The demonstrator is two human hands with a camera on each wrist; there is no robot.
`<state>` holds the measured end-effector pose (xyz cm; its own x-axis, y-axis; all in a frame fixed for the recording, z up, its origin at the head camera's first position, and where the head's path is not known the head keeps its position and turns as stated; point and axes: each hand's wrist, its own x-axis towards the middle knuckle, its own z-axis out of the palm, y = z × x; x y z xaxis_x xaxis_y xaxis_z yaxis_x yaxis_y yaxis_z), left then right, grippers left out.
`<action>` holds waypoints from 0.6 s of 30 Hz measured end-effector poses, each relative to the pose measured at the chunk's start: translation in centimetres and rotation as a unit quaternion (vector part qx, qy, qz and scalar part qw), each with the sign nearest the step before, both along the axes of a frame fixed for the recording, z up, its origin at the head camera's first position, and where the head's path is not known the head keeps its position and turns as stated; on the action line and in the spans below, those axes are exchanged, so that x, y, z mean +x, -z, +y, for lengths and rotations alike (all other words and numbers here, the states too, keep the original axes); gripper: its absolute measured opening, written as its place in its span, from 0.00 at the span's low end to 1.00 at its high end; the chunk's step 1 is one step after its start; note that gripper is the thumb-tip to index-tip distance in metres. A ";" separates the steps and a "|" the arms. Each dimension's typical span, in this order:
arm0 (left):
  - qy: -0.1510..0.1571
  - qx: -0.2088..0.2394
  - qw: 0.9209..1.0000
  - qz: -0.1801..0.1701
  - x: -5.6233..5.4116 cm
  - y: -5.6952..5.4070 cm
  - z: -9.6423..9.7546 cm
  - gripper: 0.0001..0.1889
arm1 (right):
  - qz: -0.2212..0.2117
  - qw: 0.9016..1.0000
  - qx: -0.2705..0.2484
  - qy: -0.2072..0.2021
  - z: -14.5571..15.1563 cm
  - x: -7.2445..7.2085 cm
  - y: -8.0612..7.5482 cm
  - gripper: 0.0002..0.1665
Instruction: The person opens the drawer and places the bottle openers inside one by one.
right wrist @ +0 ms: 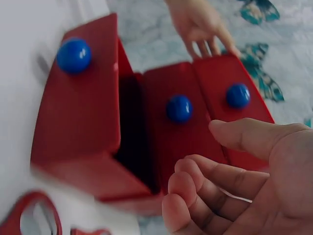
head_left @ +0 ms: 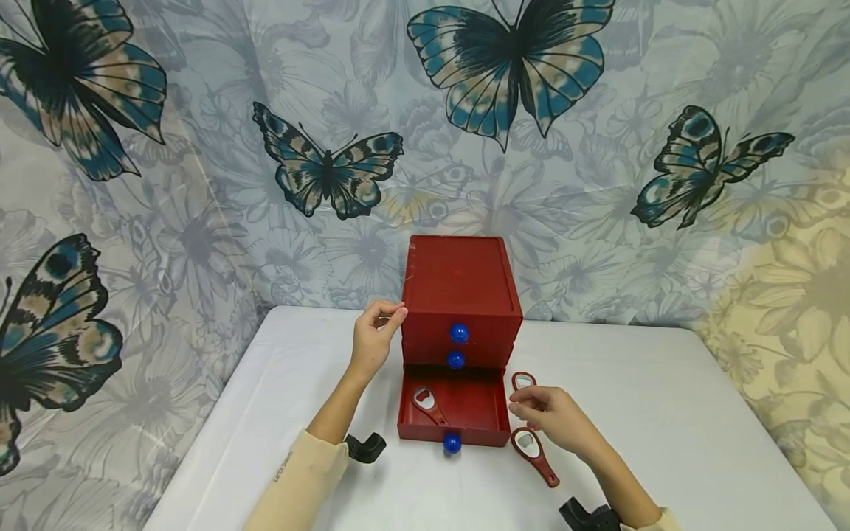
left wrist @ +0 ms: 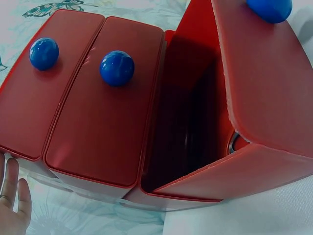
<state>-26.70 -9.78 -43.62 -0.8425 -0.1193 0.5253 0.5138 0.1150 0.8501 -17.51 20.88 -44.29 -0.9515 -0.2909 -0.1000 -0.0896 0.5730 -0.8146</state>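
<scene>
A red chest of three drawers [head_left: 460, 276] with blue round knobs stands on the white table. Its bottom drawer [head_left: 474, 402] is pulled out, and a red-handled bottle opener [head_left: 425, 400] lies inside. My left hand [head_left: 373, 341] rests on the chest's upper left side, thumb near the front edge. To the right of the open drawer, my right hand [head_left: 558, 419] hovers with loosely bent fingers, and nothing shows between them in the right wrist view. Below that hand lies a second bottle opener [head_left: 546, 469]; a third opener [head_left: 523, 379] is partly hidden behind the fingers.
The upper two drawers are closed, their blue knobs [head_left: 459, 333] facing me. A butterfly-patterned cloth [head_left: 328, 243] hangs behind the white table [head_left: 664, 413]. Dark wrist devices [head_left: 366, 448] sit at both wrists.
</scene>
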 end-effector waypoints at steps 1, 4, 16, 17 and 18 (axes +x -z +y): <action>0.001 0.002 1.000 -0.001 -0.1 0.0 0.0 0.06 | 0.000 1.000 0.002 0.011 0.5 0.1 0.0 0.18; 0.001 0.006 1.000 -0.012 0.0 -0.3 0.1 0.06 | -0.001 0.998 0.022 0.055 1.6 0.5 0.4 0.16; 0.003 0.002 1.000 -0.013 2.2 -2.6 0.5 0.07 | 0.014 0.977 0.162 0.138 3.8 2.5 3.7 0.21; 0.004 0.003 1.000 -0.014 2.2 -2.6 0.5 0.06 | 0.009 0.976 0.165 0.140 3.8 2.7 4.0 0.21; 0.005 0.004 1.000 -0.014 2.2 -2.7 0.5 0.07 | 0.005 0.976 0.166 0.143 3.7 2.9 4.3 0.22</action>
<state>-24.52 -9.24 -40.96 -0.8584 -0.1155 0.4998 0.4901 0.1033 0.8655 -14.65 24.61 -48.64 -0.9904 0.0330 -0.1341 0.1053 0.8082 -0.5794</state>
